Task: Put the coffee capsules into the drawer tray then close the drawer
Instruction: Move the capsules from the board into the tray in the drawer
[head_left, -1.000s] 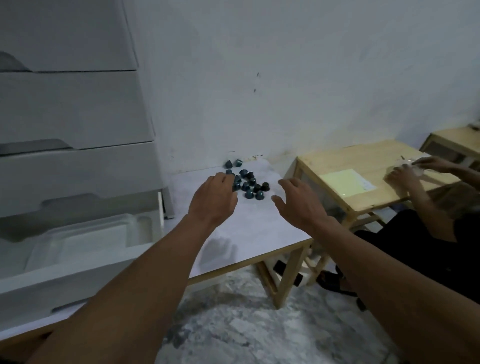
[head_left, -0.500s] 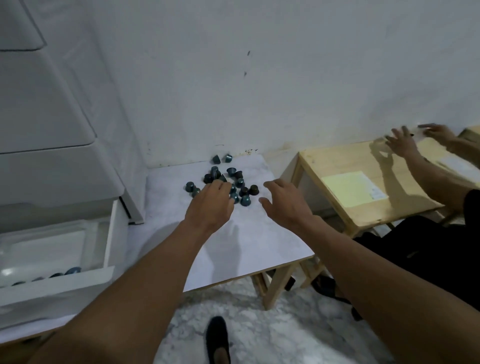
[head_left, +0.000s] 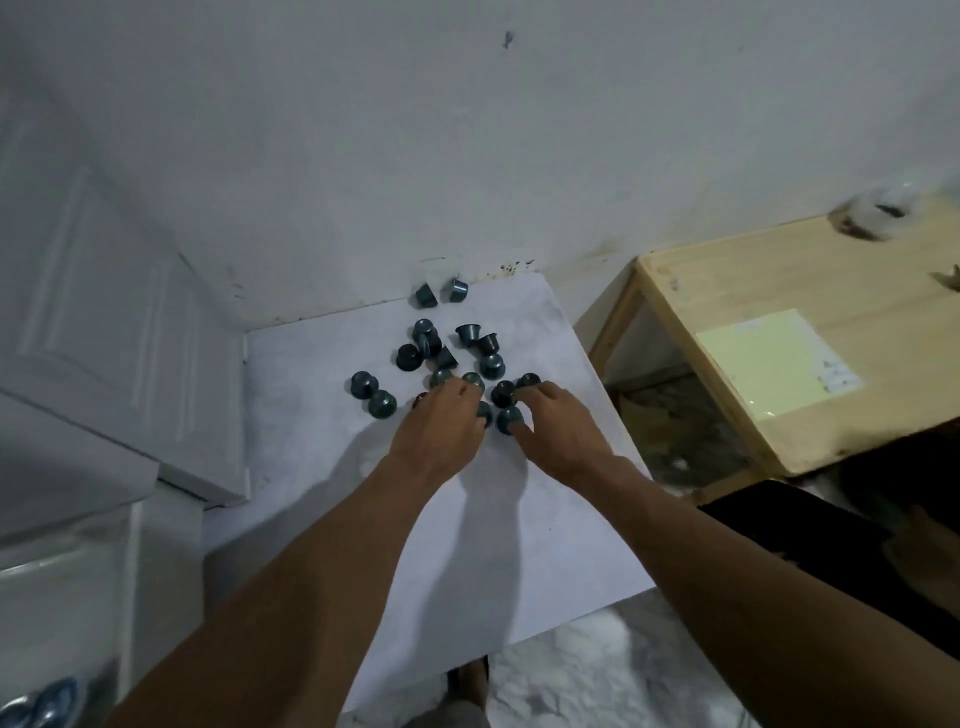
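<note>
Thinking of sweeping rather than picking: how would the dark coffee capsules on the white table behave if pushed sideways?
Probably light, since they are small cups. The coffee capsules standing rim-down look stable and should slide. The tipped one by the wall is tapered, so it would likely roll in a curve.

Wall (head_left: 467, 156): white and scuffed, rising just beyond the grip; a small dark mark (head_left: 508, 39) sits high up.
White table (head_left: 519, 519): its pale top lies under the grip and runs back to the wall.
Cabinet (head_left: 104, 312): white, panelled, left of the grip.
Wooden table (head_left: 779, 270): pale, right of the grip, with a yellow-green sheet (head_left: 774, 358) on it.
Floor (head_left: 597, 675): grey-white, marbled, nearer than the grip.
Light: dim, cool.
</note>
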